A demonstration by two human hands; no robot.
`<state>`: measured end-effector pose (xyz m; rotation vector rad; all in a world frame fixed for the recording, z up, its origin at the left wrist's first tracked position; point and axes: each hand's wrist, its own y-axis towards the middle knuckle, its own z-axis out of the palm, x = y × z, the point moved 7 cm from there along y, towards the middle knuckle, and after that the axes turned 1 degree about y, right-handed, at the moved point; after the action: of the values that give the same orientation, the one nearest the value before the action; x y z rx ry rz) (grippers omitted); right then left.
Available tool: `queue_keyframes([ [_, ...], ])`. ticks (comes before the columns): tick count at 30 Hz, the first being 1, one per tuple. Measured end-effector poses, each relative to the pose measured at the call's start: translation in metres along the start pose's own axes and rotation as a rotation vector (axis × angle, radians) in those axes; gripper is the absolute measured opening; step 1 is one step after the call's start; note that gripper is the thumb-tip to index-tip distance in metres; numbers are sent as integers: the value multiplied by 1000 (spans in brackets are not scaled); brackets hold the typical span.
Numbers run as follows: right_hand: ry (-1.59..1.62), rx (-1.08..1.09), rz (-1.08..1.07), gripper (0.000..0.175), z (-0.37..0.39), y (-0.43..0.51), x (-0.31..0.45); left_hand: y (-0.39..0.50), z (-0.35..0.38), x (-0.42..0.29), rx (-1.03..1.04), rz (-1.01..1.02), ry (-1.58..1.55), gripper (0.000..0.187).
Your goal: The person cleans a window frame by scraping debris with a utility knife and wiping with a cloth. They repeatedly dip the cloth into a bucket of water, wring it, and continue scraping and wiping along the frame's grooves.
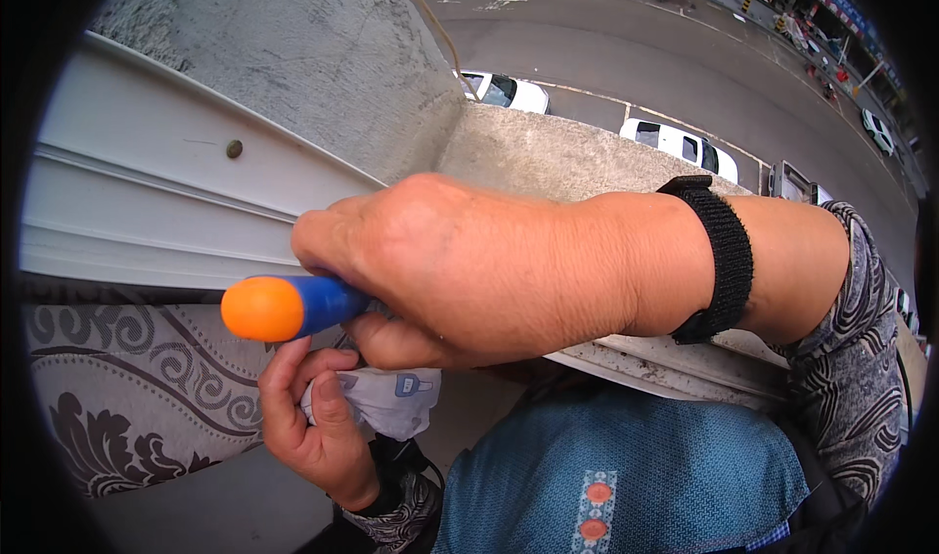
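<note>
My right hand (440,268) is closed around a blue handle with a rounded orange end (293,308). The handle points left out of my fist; the tool's other end is hidden behind the hand. Just below it, my left hand (315,437) pinches a crumpled white cloth or wrapper (400,400) with a small blue print. The fingertips of that hand come up close under the handle; whether they touch it I cannot tell. To the left of my right fist runs a white window frame (169,158) with long grooves.
Outside the frame are a rough concrete wall (308,62) and ledge (528,150). Far below, white cars (678,147) stand along a street (587,33). Patterned fabric (147,385) hangs at the lower left. A thin cable (440,29) crosses the wall's edge.
</note>
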<state>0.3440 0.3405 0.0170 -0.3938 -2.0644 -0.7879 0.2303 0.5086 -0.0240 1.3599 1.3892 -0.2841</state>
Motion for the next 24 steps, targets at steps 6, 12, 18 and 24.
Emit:
queue_keyframes([
  [6, -8, -155, -43, 32, 4, 3, -14, -8, -9, 11, 100, 16, 75, 28],
  [12, -4, -176, 9, 33, 1, 6, -27, -20, -8, 22, 97, -19, 88, 30],
  [18, -161, -75, 103, 35, -2, 7, -23, -20, -6, 24, 118, 6, 79, 32],
  [24, -142, -54, 123, 34, -4, 2, -14, -22, -12, 26, 89, 5, 59, 32],
])
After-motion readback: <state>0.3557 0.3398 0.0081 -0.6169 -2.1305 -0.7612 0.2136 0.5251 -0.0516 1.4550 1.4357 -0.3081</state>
